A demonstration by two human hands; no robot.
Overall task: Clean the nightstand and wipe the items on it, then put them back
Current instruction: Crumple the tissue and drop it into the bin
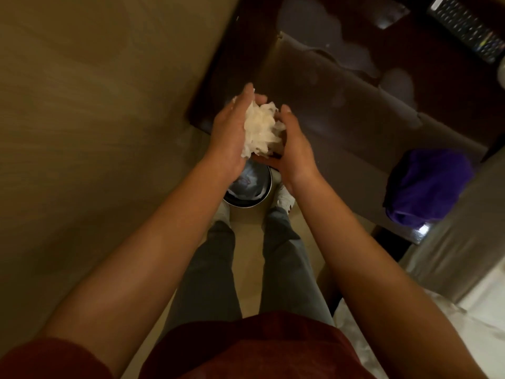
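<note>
Nightstand [341, 110] behind, left hand [232, 138] and right hand [293, 149] (palms facing) cupping crumpled tissue [262, 129], fingers curled around it

The round bin [247, 188] on the floor is mostly hidden behind both wrists, and its contents are too blurred to name. The remote [468, 28] runs off the top right edge, its buttons unreadable. A pale object [502, 72] is cut by the right edge. The crumpled tissue wad [262, 131] hides both palms.
</note>
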